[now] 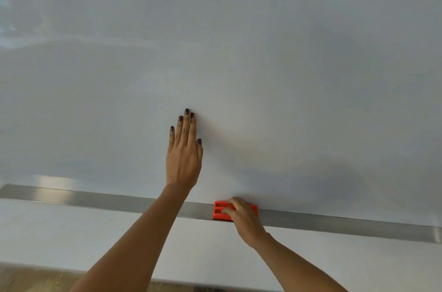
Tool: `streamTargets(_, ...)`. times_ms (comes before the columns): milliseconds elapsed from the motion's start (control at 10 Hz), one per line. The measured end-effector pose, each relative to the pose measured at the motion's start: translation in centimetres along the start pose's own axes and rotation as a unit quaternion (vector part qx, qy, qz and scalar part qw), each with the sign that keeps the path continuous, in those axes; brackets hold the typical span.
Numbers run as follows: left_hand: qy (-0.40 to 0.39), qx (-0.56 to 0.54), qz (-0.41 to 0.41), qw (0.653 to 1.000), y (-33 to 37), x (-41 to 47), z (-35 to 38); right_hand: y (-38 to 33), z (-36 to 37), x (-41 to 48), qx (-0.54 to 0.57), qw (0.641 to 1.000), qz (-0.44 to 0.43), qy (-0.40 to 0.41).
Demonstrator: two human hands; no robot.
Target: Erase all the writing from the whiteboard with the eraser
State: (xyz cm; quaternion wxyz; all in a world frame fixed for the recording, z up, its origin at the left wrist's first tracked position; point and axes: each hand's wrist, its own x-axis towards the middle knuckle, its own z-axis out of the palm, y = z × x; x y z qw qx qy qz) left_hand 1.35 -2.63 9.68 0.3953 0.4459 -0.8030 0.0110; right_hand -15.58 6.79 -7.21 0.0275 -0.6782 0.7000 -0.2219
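Observation:
A large whiteboard (239,52) fills the view; its glossy surface shows no writing, only pale reflections. My left hand (183,155) lies flat against the board, fingers straight and close together, holding nothing. A red eraser (221,210) sits on the metal tray (95,198) along the board's lower edge. My right hand (241,217) rests on top of the eraser with its fingers curled over it, covering its right half.
The metal tray runs the whole width of the board, ending at the right (437,234). Below it is a white wall (59,232), and a strip of wooden floor (28,279) shows at the bottom left.

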Motion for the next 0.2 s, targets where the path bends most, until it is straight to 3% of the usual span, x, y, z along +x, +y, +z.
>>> streamTargets(100,-0.006,-0.006,0.014,1.0,-0.18,-0.39,0.87,0.38,0.97,-0.32,-0.012,0.998,-0.011,-0.056)
streamTargets(200,0.006,0.015,0.02,1.0,-0.04,-0.72,1.01,0.04,0.12,-0.52,-0.017,0.998,-0.026,0.046)
